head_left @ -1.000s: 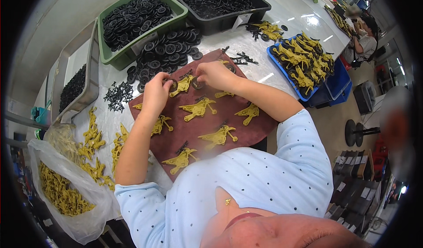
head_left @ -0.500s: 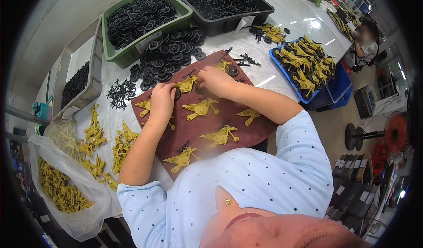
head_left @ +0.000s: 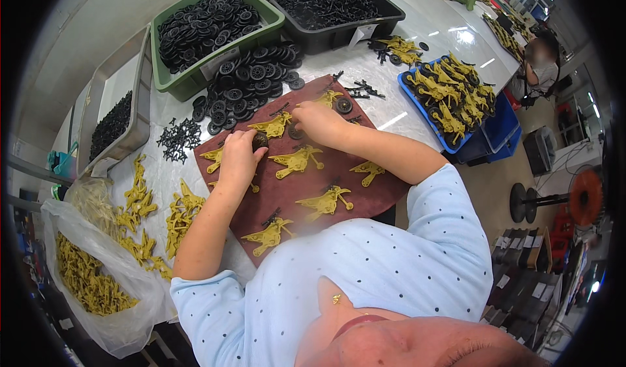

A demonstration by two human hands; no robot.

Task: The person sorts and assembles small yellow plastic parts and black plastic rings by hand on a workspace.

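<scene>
My left hand [head_left: 238, 153] is closed, pinching a black spoked wheel [head_left: 260, 141] between thumb and fingers. Beside it lies a yellow plastic frame piece [head_left: 274, 125], with a thin black part along its far edge. At the other end of that piece, my right hand [head_left: 319, 120] is closed with its fingers curled over another black wheel [head_left: 295, 131]; the fingertips are partly hidden. More yellow pieces [head_left: 296, 161] lie spread on the dark red cloth [head_left: 277, 197], some with small black parts alongside.
A green bin [head_left: 195, 80] of wheels and a black bin [head_left: 391, 18] of small parts stand at the back. Loose wheels [head_left: 233, 94] are heaped before them. At right is a blue tray [head_left: 417, 109] of yellow-and-black assemblies; at left, a plastic bag [head_left: 140, 324] of yellow pieces.
My left hand has turned and drawn slightly back, and the wheel in it now shows fully. The right hand has shifted only slightly.
</scene>
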